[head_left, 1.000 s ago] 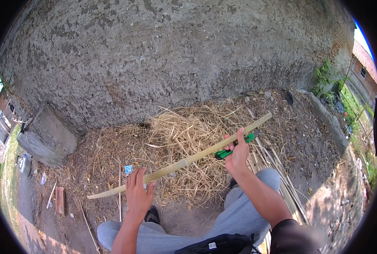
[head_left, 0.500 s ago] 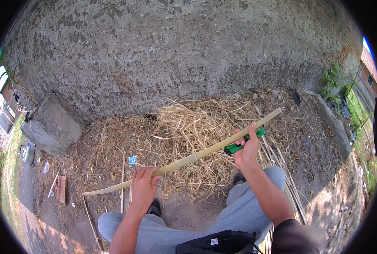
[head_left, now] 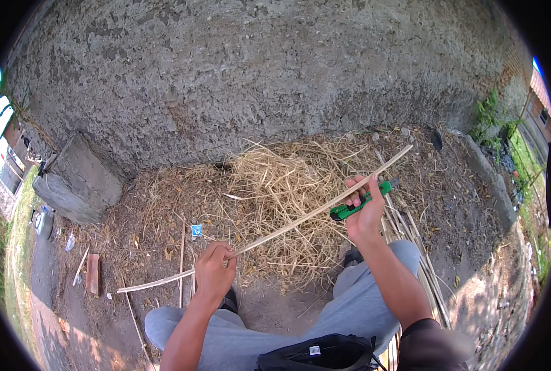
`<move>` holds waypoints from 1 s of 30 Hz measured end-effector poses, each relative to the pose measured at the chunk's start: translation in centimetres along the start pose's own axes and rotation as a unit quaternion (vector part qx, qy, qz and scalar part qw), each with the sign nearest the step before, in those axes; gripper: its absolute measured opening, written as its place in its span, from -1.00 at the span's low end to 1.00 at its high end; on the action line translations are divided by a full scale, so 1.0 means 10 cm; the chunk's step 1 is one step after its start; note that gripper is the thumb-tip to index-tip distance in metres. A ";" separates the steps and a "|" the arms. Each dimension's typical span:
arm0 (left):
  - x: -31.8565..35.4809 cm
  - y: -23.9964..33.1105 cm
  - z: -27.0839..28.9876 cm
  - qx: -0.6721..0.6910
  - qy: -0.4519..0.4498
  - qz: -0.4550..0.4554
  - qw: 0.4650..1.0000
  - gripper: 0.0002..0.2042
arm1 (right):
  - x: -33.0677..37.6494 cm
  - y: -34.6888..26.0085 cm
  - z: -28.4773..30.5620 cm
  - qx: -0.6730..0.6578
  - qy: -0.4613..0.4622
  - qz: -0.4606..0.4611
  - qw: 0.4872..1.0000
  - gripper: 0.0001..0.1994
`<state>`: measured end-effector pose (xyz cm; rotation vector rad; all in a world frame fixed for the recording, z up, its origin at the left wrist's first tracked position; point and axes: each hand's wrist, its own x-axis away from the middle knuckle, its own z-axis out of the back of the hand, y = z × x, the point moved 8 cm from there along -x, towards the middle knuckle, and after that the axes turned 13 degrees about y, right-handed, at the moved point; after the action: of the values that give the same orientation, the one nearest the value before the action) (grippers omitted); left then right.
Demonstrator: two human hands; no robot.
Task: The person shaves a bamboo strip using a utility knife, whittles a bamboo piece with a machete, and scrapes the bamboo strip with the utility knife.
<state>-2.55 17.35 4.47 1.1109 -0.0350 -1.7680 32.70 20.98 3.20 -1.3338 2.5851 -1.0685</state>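
Note:
A long pale bamboo strip [head_left: 291, 225] slants across in front of me, its right end higher and farther off. My left hand [head_left: 214, 267] is closed round it left of the middle, and the strip's thin left end sticks out past the fist. Toward the right end, my right hand [head_left: 367, 213] pinches the strip between thumb and fingers. That same hand also keeps a green utility knife [head_left: 359, 203] in its palm, with the blade end pointing up and right. Beneath the strip lies a heap of bamboo shavings [head_left: 281, 179].
A rough grey wall [head_left: 257, 74] rises behind the heap. At the left stands a concrete block [head_left: 81, 182], with a brick piece [head_left: 92, 274] nearer me. More bamboo strips [head_left: 414, 247] lie beside my right leg. A black bag [head_left: 316, 355] rests at my lap.
The bamboo strip has been turned about its length, from its broad face to its narrow edge. Both hands still hold it in nearly the same places.

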 end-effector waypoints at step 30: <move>0.00 0.14 -0.05 -0.038 -0.029 -0.025 0.999 -0.71 | -0.05 0.07 0.01 0.000 -0.021 -0.043 0.999 -0.64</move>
<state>-1.23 16.91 4.86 1.0137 0.0241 -1.8314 32.58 21.60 2.58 -1.4637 2.5187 -1.0407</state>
